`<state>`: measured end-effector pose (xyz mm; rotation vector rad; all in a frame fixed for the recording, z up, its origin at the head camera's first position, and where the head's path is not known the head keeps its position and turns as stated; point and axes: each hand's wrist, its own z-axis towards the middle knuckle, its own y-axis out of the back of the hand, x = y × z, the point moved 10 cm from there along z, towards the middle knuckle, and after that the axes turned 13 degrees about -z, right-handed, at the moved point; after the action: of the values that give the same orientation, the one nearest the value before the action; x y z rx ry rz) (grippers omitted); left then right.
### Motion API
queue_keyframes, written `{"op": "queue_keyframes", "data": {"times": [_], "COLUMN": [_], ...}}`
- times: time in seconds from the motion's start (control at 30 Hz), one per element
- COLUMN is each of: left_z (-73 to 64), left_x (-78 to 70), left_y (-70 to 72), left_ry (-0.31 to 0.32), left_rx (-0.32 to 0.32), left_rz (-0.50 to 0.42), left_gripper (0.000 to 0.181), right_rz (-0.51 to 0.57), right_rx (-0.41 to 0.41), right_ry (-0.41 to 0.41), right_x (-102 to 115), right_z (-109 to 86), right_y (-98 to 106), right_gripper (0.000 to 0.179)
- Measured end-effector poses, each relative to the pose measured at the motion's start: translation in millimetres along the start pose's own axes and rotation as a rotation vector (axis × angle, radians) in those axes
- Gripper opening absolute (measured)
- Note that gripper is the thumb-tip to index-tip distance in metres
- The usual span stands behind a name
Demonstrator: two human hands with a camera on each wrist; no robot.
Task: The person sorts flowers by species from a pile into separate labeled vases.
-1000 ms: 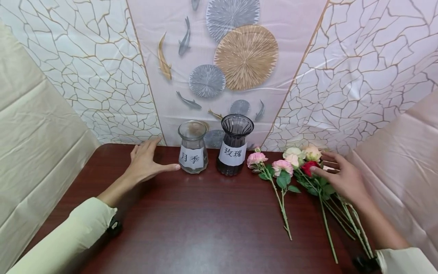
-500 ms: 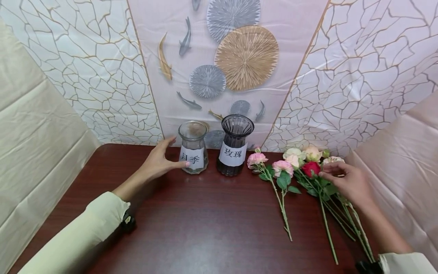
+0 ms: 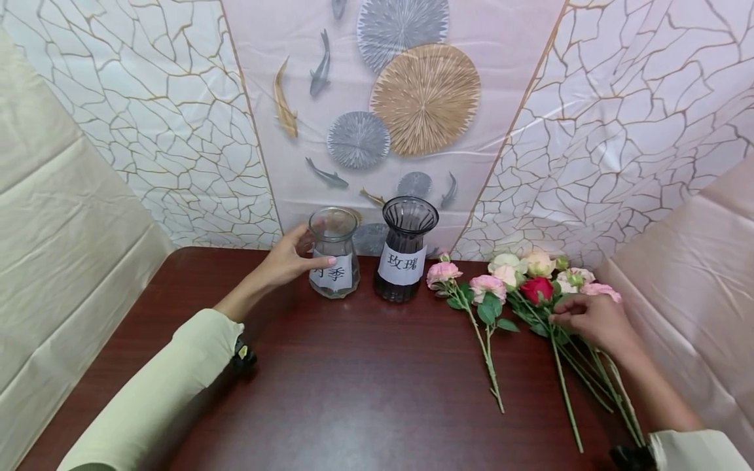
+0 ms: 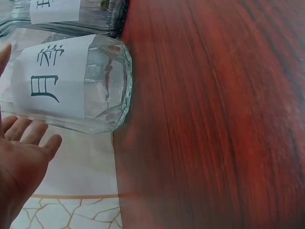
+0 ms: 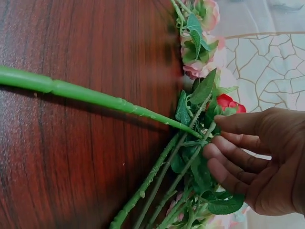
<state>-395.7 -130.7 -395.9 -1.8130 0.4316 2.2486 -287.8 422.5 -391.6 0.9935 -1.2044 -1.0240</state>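
Note:
A clear glass vase with a white paper label stands upright at the back of the table. My left hand lies around its left side, thumb in front of the label and fingers behind. Its fingers look relaxed in the left wrist view, where contact with the glass is hard to tell. At the right, my right hand pinches the stem of a red rose just below the bloom, with thumb and fingertips. The rose's green stem runs across the right wrist view, lying along the table.
A dark ribbed vase, also labelled, stands right of the clear one. Two pink flower stems lie beside it. Cream flowers and pink-edged ones crowd the red rose. A patterned cloth backs the dark wooden table.
My left hand has moved right, from beside the clear vase to around it. My right hand has come down from the blooms to the red rose's stem, its fingers drawing together.

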Motion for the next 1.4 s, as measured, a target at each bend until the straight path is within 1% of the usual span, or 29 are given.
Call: {"op": "queue_keyframes", "data": {"times": [0.1,0.17,0.23,0.27,0.43,0.5,0.57,0.67,0.77,0.83,0.87,0.9,1.03,1.07,1.13,1.23,1.33,1.4], "left_z": [4.3,6.0,7.8,8.8,11.6,11.7,11.4,11.1,11.1,11.4,11.4,11.3,11.4,11.4,11.7,12.5,13.3,13.7], "left_x": [-0.2,0.8,1.7,2.2,5.0,5.9,6.3,5.8,5.3,5.1,4.7,4.8,5.2,5.3,5.2,4.9,5.5,5.8], "left_y": [-2.5,-2.0,-1.9,-1.9,-1.4,-0.6,0.4,1.2,1.3,1.0,0.8,0.8,1.7,1.9,2.6,2.4,1.9,2.1], "left_ry": [-0.013,-0.013,-0.017,-0.02,-0.01,0.003,0.017,0.027,0.026,0.022,0.021,0.022,0.022,0.022,0.017,0.01,0.011,0.014], "left_rx": [0.003,-0.006,-0.01,-0.009,-0.006,-0.007,-0.01,-0.013,-0.014,-0.014,-0.014,-0.015,-0.02,-0.021,-0.023,-0.025,-0.025,-0.027], "left_rz": [0.012,0.027,0.033,0.037,0.043,0.05,0.065,0.088,0.11,0.119,0.121,0.128,0.133,0.135,0.141,0.146,0.15,0.15], "left_gripper": [0.084,0.082,0.081,0.081,0.081,0.081,0.082,0.083,0.079,0.078,0.077,0.077,0.075,0.075,0.074,0.074,0.073,0.073], "right_rz": [-0.024,-0.032,-0.041,-0.04,-0.02,-0.007,0.013,0.054,0.065,0.072,0.053,0.057,0.101,0.113,0.166,0.19,0.172,0.137], "right_rx": [-0.001,-0.002,0.005,0.021,0.163,0.217,0.253,0.297,0.316,0.313,0.294,0.282,0.267,0.275,0.316,0.362,0.387,0.389], "right_ry": [0.001,-0.001,-0.018,-0.032,-0.118,-0.127,-0.12,-0.115,-0.108,-0.096,-0.093,-0.084,-0.085,-0.095,-0.105,-0.108,-0.105,-0.109], "right_x": [-1.9,-3.0,-5.9,-7.9,-21.3,-22.9,-21.9,-19.0,-18.7,-19.0,-20.3,-20.7,-19.7,-19.4,-17.0,-15.9,-17.5,-18.9], "right_z": [2.3,4.0,5.3,5.5,4.3,4.3,4.4,5.5,7.5,8.9,10.0,10.5,10.7,10.6,9.8,8.8,7.0,5.7], "right_y": [-0.9,-1.7,-3.1,-4.6,-16.6,-21.1,-23.9,-27.3,-29.5,-30.0,-29.0,-28.7,-27.8,-28.6,-31.5,-35.1,-37.6,-37.0], "right_gripper": [0.019,0.021,0.025,0.028,0.034,0.035,0.035,0.03,0.023,0.021,0.023,0.025,0.029,0.03,0.025,0.021,0.018,0.021]}}
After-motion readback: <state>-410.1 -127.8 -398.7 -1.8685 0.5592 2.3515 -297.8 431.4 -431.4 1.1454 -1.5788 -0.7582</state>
